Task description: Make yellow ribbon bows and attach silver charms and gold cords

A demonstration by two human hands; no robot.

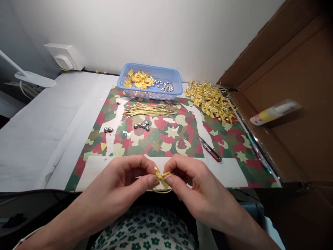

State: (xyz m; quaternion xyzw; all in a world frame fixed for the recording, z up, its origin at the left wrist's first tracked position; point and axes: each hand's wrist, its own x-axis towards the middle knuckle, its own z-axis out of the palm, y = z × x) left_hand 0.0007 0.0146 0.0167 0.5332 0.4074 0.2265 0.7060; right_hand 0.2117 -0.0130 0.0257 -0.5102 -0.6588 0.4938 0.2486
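Between my two hands, over the table's front edge, is a small yellow ribbon bow (161,177) with a thin gold cord looping below it. My left hand (130,177) pinches the bow's left side between thumb and index finger. From the other side, my right hand (188,180) pinches its right part and the cord. Whether a bell is attached to the bow is hidden by the fingers. Beyond the hands lie several small silver bells (142,125) and a bundle of gold cords (149,110). Two more silver bells (108,129) sit to the left.
At the back stands a blue basket (125,91) with yellow bows and silver bells in it. Right of it lies a pile of finished-looking yellow bows with cords (209,99). Small scissors (210,150) rest at right. A bottle (274,113) is by the cardboard wall (286,62).
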